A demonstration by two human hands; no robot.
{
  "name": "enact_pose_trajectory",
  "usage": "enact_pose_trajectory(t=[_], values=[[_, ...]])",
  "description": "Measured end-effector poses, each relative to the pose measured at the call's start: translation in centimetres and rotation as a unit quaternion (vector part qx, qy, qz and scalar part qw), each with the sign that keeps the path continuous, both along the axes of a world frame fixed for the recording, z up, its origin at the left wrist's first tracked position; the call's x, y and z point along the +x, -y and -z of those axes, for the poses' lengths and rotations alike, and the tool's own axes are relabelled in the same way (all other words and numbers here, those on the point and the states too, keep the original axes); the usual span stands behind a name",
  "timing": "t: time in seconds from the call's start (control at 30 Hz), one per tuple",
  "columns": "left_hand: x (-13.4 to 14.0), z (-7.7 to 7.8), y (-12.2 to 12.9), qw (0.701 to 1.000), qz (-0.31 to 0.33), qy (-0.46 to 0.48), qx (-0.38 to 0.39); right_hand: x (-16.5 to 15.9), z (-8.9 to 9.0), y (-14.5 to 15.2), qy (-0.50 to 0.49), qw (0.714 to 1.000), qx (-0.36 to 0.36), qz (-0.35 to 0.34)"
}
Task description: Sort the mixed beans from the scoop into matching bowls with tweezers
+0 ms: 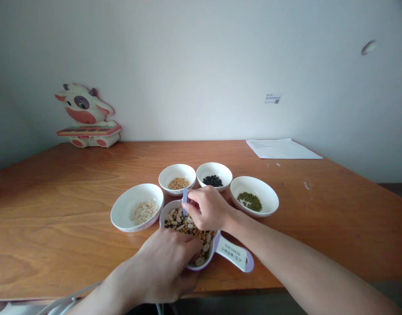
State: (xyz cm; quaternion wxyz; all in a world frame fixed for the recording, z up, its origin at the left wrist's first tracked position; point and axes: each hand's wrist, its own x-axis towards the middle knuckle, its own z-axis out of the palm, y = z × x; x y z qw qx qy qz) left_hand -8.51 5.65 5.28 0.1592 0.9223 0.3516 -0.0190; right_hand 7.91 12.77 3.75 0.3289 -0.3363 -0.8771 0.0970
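Note:
A handled bowl (201, 265) with a pale purple rim holds mixed peanuts, yellow beans and dark beans. My left hand (169, 262) is closed over its near-left rim, with thumb and fingers partly hidden. Above the far side of the mix, my right hand (207, 208) pinches small blue tweezers (185, 202), their narrow end pointing down at the peanuts. The labelled handle (233, 252) sticks out to the right, below my right forearm. White bowls surround it: one with peanut halves (144, 211), one with yellow beans (179, 183), one with black beans (213, 180), one with green beans (249, 201).
The wooden table (72, 218) meets a pale wall (187, 65) at the back. A cow-shaped toy keyboard (88, 116) stands at the back left. White paper sheets (282, 148) lie at the back right. A cable (72, 297) hangs near the front-left edge.

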Motion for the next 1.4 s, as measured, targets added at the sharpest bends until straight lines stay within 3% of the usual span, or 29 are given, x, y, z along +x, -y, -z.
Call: enact_pose_trajectory(t=[1.4], values=[[0.02,0.08,0.15,1.000,-0.010,-0.005,-0.004,-0.03,0.02,0.18,0.006,1.000,0.003,0.010]])
